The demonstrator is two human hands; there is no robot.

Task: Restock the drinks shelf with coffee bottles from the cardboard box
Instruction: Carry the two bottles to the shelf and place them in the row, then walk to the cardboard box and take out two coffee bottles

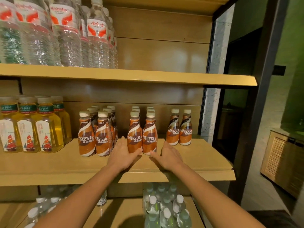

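Brown-and-orange coffee bottles stand in three groups on the middle shelf (205, 155). In the centre group, the front left coffee bottle (134, 134) has my left hand (122, 155) wrapped around its base, thumb in front and fingers on its left side. My right hand (168, 156) holds the base of the front right coffee bottle (150, 135) in the same way, from its right. Both bottles stand upright on the shelf, touching each other, with more bottles in rows behind them. The cardboard box is out of view.
Another coffee group (96, 135) stands to the left and a pair (179, 129) to the right. Yellow tea bottles (32, 127) fill the shelf's left end. Water bottles (65, 33) line the upper shelf and more water bottles (166, 209) sit below. A dark post (256, 112) bounds the right.
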